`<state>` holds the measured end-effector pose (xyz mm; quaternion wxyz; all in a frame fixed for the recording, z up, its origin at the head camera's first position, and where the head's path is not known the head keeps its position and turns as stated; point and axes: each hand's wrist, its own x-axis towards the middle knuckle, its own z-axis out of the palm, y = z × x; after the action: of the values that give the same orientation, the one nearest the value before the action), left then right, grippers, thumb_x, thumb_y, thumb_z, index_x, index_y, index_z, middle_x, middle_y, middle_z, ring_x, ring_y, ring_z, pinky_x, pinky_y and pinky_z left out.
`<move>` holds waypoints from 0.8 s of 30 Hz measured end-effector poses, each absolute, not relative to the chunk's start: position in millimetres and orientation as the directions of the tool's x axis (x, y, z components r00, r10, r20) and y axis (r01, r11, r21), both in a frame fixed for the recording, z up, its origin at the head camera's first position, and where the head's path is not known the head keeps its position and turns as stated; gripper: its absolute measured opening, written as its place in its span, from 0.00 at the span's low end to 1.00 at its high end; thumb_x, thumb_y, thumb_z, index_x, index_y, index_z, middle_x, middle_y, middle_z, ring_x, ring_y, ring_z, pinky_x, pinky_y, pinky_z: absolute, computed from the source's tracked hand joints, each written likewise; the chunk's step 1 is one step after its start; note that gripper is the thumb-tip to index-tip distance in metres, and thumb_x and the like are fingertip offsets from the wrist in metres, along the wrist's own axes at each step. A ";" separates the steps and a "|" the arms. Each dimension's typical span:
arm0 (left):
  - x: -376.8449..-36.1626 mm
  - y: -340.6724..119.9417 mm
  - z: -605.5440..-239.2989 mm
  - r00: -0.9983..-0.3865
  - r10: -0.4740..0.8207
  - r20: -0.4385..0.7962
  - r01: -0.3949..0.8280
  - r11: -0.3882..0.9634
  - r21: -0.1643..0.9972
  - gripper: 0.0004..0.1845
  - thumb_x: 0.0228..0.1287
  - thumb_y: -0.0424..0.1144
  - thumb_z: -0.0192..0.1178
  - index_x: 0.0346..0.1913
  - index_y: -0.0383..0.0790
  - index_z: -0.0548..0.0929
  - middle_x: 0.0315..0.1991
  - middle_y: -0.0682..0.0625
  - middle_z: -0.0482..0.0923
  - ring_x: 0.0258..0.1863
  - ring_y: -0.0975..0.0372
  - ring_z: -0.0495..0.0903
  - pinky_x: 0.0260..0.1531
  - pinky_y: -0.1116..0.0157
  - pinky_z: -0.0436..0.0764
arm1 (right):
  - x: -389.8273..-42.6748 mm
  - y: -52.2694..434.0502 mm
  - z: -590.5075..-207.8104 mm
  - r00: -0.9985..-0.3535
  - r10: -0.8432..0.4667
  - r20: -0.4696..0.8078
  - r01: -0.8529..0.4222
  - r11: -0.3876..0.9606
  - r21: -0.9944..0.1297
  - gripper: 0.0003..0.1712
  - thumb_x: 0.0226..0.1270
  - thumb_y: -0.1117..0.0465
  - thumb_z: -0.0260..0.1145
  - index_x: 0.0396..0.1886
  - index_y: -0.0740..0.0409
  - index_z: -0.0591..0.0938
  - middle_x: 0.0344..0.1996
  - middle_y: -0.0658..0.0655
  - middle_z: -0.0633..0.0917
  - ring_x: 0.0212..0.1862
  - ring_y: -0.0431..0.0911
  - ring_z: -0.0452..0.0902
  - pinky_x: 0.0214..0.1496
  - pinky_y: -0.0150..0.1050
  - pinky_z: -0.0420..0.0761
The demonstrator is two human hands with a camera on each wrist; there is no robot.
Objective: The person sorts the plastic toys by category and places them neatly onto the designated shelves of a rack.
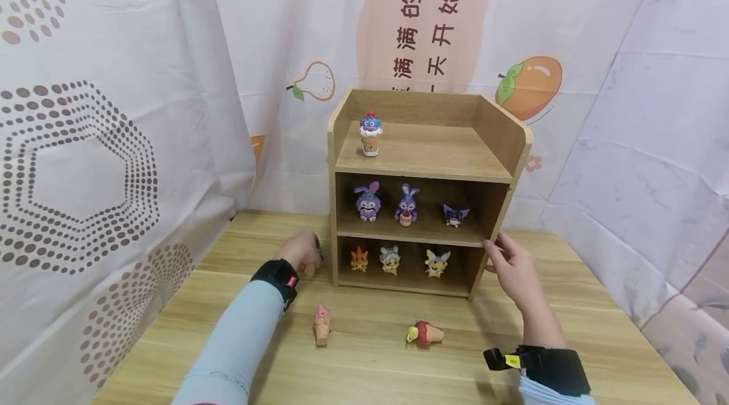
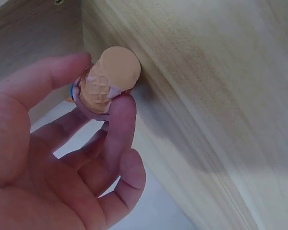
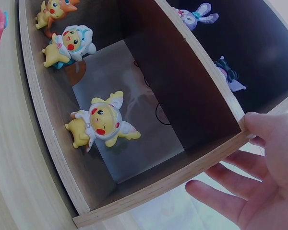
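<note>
In the left wrist view, my left hand (image 2: 62, 148) pinches an ice-cream-cone figurine (image 2: 98, 91) between thumb and fingers, its flat round base towards the camera. In the head view that hand is left of the small wooden shelf (image 1: 410, 235), and the figurine is mostly hidden. At the shelf's right side, my right hand (image 1: 515, 266) touches the front edge with its thumb (image 3: 260, 123), its fingers spread, fairly straight, along the outer side. On the table lie a pink ice-cream figurine (image 1: 322, 324) and a red and yellow cone figurine (image 1: 424, 333).
A blue-topped cone figurine (image 1: 371, 136) stands on the top level. Purple figurines (image 1: 406, 205) occupy the middle level, and several small yellow and orange figurines (image 1: 435, 263) the bottom one. Printed cloth (image 1: 307, 19) hangs behind the wooden table (image 1: 370, 373).
</note>
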<state>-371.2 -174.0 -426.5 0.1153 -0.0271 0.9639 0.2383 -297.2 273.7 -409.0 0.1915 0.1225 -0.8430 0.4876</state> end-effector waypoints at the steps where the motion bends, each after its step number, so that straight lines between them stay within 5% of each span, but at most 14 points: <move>1: -371.5 -174.3 -427.2 -0.971 0.001 -0.238 -0.111 0.883 0.455 0.04 0.54 0.29 0.70 0.33 0.35 0.85 0.25 0.44 0.81 0.18 0.58 0.76 0.16 0.64 0.75 | -296.6 273.5 -408.9 -0.898 -0.018 0.439 -0.389 0.495 -0.777 0.31 0.82 0.54 0.56 0.76 0.64 0.66 0.61 0.75 0.77 0.58 0.64 0.77 0.37 0.32 0.85; 5: -371.9 -176.5 -429.5 -0.974 -0.002 -0.226 -0.112 0.875 0.472 0.06 0.53 0.29 0.70 0.35 0.34 0.85 0.27 0.43 0.81 0.19 0.57 0.77 0.17 0.63 0.76 | -296.5 273.5 -409.1 -0.905 -0.018 0.424 -0.375 0.501 -0.780 0.32 0.82 0.52 0.55 0.77 0.62 0.65 0.61 0.74 0.77 0.59 0.65 0.77 0.38 0.33 0.85; 9: -371.8 -178.5 -428.0 -0.979 0.012 -0.201 -0.090 0.869 0.487 0.17 0.53 0.30 0.72 0.48 0.31 0.84 0.33 0.42 0.81 0.25 0.54 0.79 0.22 0.62 0.78 | -298.0 274.0 -409.3 -0.901 -0.017 0.434 -0.384 0.499 -0.777 0.32 0.82 0.52 0.56 0.77 0.62 0.66 0.61 0.74 0.77 0.59 0.62 0.77 0.38 0.35 0.86; 18: -369.8 -187.8 -419.9 -0.989 0.022 -0.147 -0.062 0.838 0.542 0.27 0.56 0.34 0.71 0.59 0.32 0.80 0.46 0.40 0.81 0.44 0.48 0.80 0.46 0.51 0.81 | -301.7 275.9 -410.4 -0.898 -0.017 0.441 -0.389 0.503 -0.772 0.30 0.82 0.56 0.55 0.77 0.63 0.66 0.61 0.75 0.78 0.58 0.60 0.79 0.38 0.37 0.86; 24: -369.9 -195.0 -414.5 -0.996 0.044 -0.075 -0.008 0.813 0.583 0.32 0.54 0.33 0.71 0.65 0.33 0.77 0.48 0.38 0.81 0.41 0.49 0.80 0.41 0.54 0.81 | -302.0 276.1 -411.5 -0.902 -0.018 0.432 -0.381 0.504 -0.775 0.30 0.83 0.56 0.54 0.77 0.63 0.64 0.62 0.75 0.77 0.59 0.64 0.77 0.38 0.34 0.86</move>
<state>-369.9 -195.0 -414.5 0.0424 0.0095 0.9511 0.3059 -302.0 276.1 -411.5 0.1876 0.1179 -0.8466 0.4839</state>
